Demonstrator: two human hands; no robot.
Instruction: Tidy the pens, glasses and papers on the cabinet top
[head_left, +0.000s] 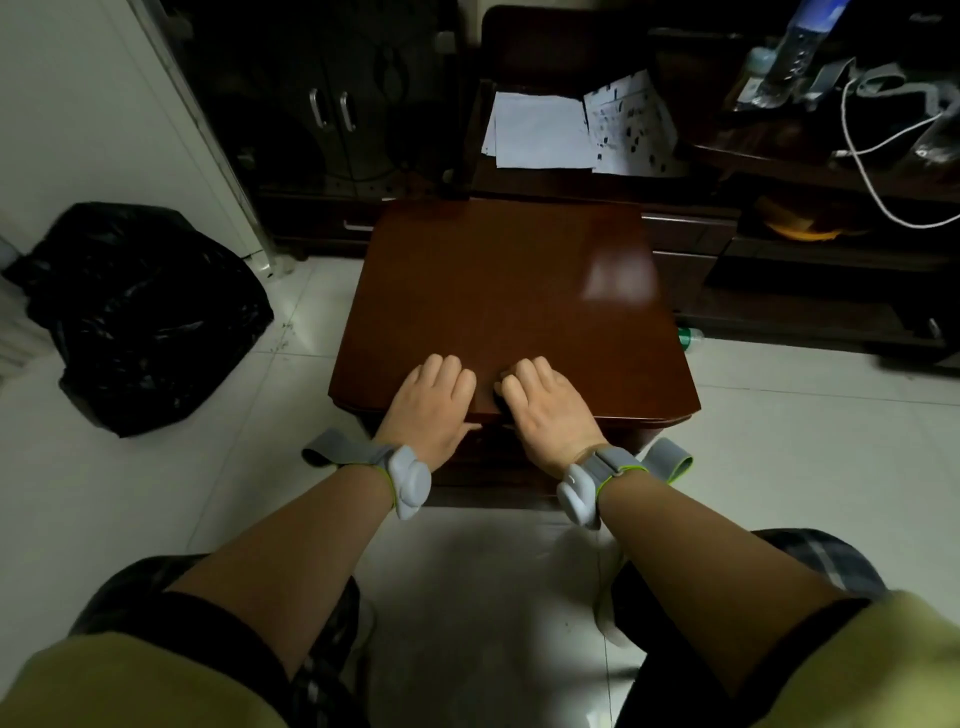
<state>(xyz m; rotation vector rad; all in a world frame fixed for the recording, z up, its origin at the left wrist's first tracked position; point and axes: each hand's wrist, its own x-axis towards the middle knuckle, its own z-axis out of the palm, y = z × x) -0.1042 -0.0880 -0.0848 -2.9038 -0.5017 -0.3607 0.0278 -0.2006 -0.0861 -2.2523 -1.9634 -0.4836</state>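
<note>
Beyond the counter (511, 291), on a farther dark surface, lie the papers (576, 127), straight ahead and slightly right. Both hands rest side by side, fingers curled, at the near edge: left hand (434, 402), right hand (545, 408) marginally nearer. Neither visibly holds anything.

Olive short sleeves (878, 670); grey wristbands (605, 467) with pale pods; plaid trousers (826, 558).

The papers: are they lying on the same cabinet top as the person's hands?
No: the papers lie on a farther, darker surface behind the cabinet top.
</note>
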